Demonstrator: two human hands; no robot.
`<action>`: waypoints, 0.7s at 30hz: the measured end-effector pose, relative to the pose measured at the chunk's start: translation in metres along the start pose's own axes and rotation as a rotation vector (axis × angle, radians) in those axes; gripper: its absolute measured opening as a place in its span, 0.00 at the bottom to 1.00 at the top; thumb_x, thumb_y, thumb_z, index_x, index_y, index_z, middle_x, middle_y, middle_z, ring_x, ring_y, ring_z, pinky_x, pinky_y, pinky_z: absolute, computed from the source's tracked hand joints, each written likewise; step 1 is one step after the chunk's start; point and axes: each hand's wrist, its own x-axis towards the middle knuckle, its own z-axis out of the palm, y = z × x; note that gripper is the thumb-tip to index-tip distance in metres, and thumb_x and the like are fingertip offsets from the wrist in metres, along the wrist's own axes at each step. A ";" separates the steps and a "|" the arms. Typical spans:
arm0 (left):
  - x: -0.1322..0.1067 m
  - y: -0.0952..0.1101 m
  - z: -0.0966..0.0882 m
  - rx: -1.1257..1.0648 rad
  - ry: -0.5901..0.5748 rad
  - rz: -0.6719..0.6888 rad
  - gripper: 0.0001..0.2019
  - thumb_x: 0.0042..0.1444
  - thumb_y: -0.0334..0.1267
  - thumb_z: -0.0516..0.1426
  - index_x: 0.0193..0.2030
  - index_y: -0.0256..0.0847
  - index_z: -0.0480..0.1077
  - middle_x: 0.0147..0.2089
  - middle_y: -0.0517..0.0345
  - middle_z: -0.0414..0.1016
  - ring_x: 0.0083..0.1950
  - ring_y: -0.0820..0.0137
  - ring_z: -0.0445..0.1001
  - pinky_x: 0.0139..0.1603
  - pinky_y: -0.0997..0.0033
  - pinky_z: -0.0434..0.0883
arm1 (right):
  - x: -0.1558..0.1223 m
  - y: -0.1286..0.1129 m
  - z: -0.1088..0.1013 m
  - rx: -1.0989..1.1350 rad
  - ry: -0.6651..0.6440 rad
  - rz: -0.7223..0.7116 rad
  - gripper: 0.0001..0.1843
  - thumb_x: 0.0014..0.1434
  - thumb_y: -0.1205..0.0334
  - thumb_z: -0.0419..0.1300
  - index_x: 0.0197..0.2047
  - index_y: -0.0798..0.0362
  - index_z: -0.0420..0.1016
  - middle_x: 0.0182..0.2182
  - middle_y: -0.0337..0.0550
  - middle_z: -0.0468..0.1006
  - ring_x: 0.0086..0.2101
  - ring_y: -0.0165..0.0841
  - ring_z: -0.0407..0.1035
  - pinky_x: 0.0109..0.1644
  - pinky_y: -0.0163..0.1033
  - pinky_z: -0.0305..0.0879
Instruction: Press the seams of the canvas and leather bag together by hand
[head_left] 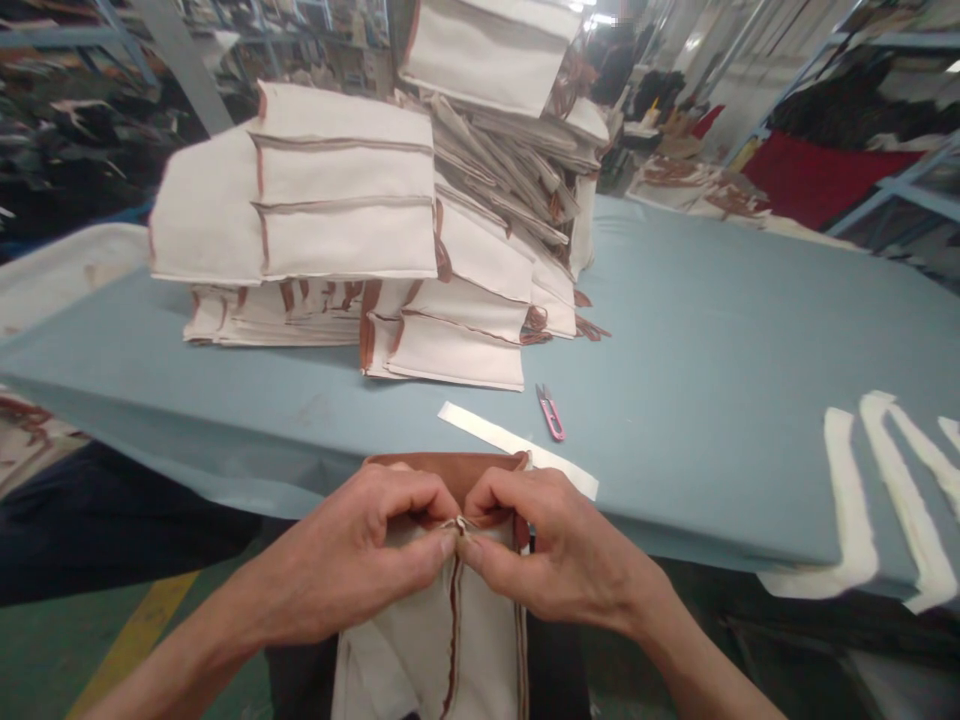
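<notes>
A cream fabric bag (420,640) with brown-bound seams hangs over the near edge of the table, its brown inner face (442,468) showing at the top. My left hand (375,550) pinches the bag's edge just left of the middle seam. Close against it, my right hand (536,540) pinches the same edge just right of that seam. Both thumbs and fingertips almost meet there. Beyond the hands lie a cream strip (487,430) and a pair of pink-handled thread snips (551,412). The bag's lower end runs out of the picture.
Stacks of folded cream fabric pieces with brown edging (345,190) rise at the back left of the blue-covered table (712,380). Long cream strips (851,500) hang over the right edge. A blue metal rack (900,190) with dark and red cloth stands at the far right.
</notes>
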 end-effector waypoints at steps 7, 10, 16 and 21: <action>-0.001 0.006 0.001 0.011 0.010 0.030 0.08 0.58 0.34 0.55 0.29 0.42 0.74 0.29 0.67 0.73 0.33 0.72 0.69 0.36 0.73 0.61 | 0.001 -0.005 -0.005 -0.048 -0.042 -0.060 0.06 0.59 0.70 0.60 0.30 0.53 0.71 0.23 0.32 0.71 0.22 0.24 0.62 0.30 0.31 0.55; -0.001 0.010 0.002 0.033 0.016 0.036 0.08 0.57 0.34 0.55 0.28 0.42 0.72 0.27 0.67 0.72 0.33 0.72 0.69 0.36 0.73 0.60 | 0.001 -0.009 -0.009 -0.138 -0.047 -0.075 0.05 0.57 0.71 0.61 0.31 0.54 0.72 0.23 0.34 0.73 0.24 0.25 0.64 0.30 0.32 0.54; 0.000 0.014 0.003 0.083 0.032 0.027 0.08 0.56 0.34 0.54 0.27 0.42 0.69 0.28 0.67 0.70 0.34 0.71 0.68 0.36 0.71 0.59 | 0.003 -0.015 -0.017 -0.215 -0.089 -0.091 0.05 0.56 0.72 0.61 0.31 0.54 0.75 0.23 0.35 0.75 0.25 0.27 0.66 0.31 0.33 0.54; 0.002 0.016 0.005 0.076 0.026 0.016 0.07 0.55 0.33 0.54 0.26 0.42 0.67 0.27 0.67 0.69 0.32 0.71 0.67 0.35 0.71 0.59 | 0.008 -0.017 -0.020 -0.151 -0.132 0.025 0.08 0.54 0.73 0.60 0.26 0.53 0.70 0.20 0.30 0.67 0.22 0.24 0.59 0.27 0.32 0.48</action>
